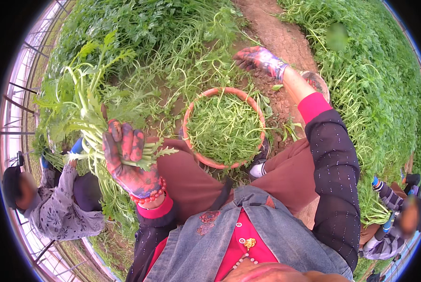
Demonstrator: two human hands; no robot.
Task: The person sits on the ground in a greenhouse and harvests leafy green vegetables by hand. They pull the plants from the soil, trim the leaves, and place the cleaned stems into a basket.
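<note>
My left hand (134, 155), in a red and dark patterned work glove, is shut around a bunch of leafy green stems (87, 116). The leaves spread up and to the left, and the cut-looking stem ends stick out on the right of the fist. My right hand (259, 61), gloved too, reaches out over bare soil beside the plants. Its fingers are bent and dark; whether they hold something cannot be made out. Between my knees stands a round orange tub (185, 123), filled with loose greens (226, 130).
Dense beds of leafy plants (143, 31) flank a dirt path (277, 28). Behind my right forearm is a pale bucket (319, 84). A person crouches at left (66, 208); another person (390, 225) at right holds greens. Greenhouse framing (20, 102) edges the left side.
</note>
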